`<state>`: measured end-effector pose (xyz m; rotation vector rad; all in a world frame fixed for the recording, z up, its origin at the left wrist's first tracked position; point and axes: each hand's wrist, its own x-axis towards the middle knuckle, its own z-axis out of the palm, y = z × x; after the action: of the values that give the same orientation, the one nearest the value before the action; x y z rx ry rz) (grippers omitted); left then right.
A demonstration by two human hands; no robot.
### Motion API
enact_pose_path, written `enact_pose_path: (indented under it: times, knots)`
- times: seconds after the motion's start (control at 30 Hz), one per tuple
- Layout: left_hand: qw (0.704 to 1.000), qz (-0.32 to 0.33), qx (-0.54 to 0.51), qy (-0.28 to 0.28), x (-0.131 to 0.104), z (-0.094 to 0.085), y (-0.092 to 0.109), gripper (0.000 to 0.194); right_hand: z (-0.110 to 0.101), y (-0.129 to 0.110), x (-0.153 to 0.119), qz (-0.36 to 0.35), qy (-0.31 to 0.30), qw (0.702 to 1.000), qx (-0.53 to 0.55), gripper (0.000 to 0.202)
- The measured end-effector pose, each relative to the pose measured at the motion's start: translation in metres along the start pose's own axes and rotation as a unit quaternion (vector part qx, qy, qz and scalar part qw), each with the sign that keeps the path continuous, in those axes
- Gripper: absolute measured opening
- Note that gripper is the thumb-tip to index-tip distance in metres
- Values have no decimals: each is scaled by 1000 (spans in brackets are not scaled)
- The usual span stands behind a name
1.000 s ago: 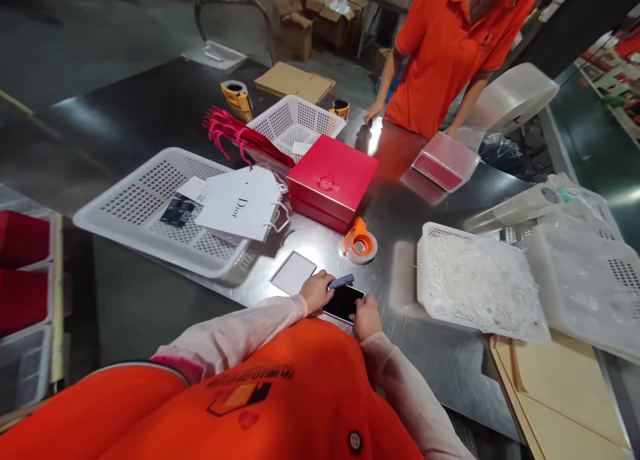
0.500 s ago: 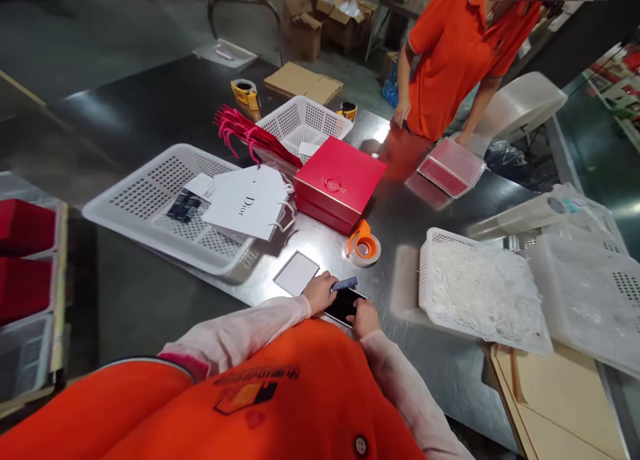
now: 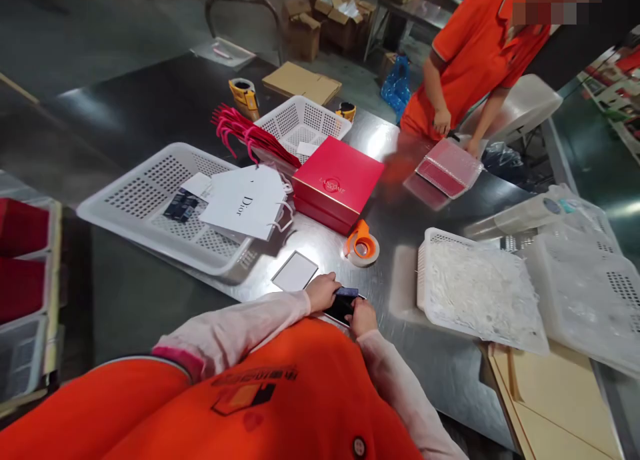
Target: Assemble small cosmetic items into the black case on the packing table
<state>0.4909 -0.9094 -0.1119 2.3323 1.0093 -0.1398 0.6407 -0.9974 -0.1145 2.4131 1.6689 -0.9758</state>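
Near the table's front edge lies a dark, flat rectangular object (image 3: 341, 308) with a pale rim. My left hand (image 3: 321, 292) is at its left end, fingers closed on a small blue strip (image 3: 347, 291) that lies over the dark surface. At the right end of the flat object is my right hand (image 3: 362, 315), its fingers curled against the edge; whether it grips anything is too small to tell. A white card with a dark border (image 3: 295, 272) rests just beyond my left hand. The orange tape dispenser (image 3: 361, 244) stands behind my hands.
A red box (image 3: 339, 183) stands behind the tape. White baskets (image 3: 165, 237) hold Dior bags (image 3: 243, 202) and red-handled bags at left; a basket of white shreds (image 3: 483, 290) is at right. Across the table, a person in orange (image 3: 473, 67) handles a bubble-wrapped item (image 3: 449, 169).
The blue strip has gone from tilted upward to nearly flat over the dark object, with my left hand still on it. The person across has moved a hand toward the wrapped item.
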Motion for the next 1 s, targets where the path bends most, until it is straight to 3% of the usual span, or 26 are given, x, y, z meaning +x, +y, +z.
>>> enact_pose_path:
  times: [0.17,0.33,0.47,0.63,0.73,0.87,1.0]
  knots:
    - [1000,-6,14,-5,9,-2,1,28,-5,8,4,-16,4,993,119,13]
    - [1000,-11,15,2,7,1,-1,27,-8,10,2,-22,53,955,290,16]
    - [1000,-4,18,6,2,-1,-3,29,-18,24,-4,5,156,900,408,25]
    - [998,49,6,26,-10,-5,-4,25,-40,72,-21,92,233,797,550,36]
    - [997,71,8,7,-14,-3,-1,24,-39,96,-30,154,264,739,600,43]
    - [997,73,22,-9,-11,-3,5,25,-23,105,-35,181,267,725,608,45]
    - [994,81,62,-31,-6,-7,7,16,-8,99,-32,183,229,706,645,49]
